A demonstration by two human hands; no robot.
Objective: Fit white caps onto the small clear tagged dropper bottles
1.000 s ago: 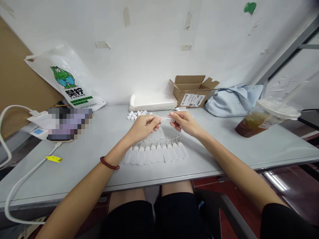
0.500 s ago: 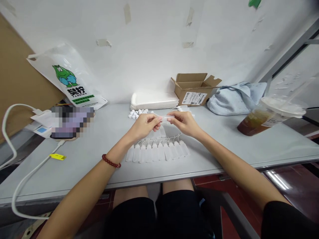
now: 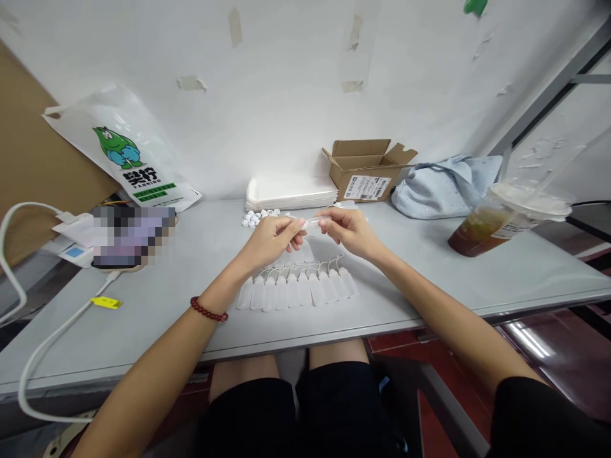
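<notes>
We hold a small translucent plastic piece (image 3: 312, 222) in the gap between our 2 hands, raised above the grey table (image 3: 405, 280). Our left hand (image 3: 270, 242) pinches its left end between thumb and fingers, and our right hand (image 3: 352, 232) pinches its right end the same way, so neither hand is nearer: both touch it. The relation that counts is this straight line from fingertip to fingertip. The piece's long axis runs roughly left to right, across our body, with the 2 grips facing each other along it. Our fingers cover both ends, so we cannot tell which end is which, nor whether it is 1 part or 2 joined together.

Nearer to us than the hands, a row of translucent squeeze bottles (image 3: 293, 292) lies on the table, side by side. Their long axes run mostly away from us, about crosswise to the held piece, with their narrow ends on the far side. A pile of small white caps (image 3: 260, 217) sits just beyond our left hand, which is nearer to it than the right. Behind the caps is a stack of flat white sheets (image 3: 293, 194), and the open carton (image 3: 365, 187) stands beyond our right hand.
</notes>
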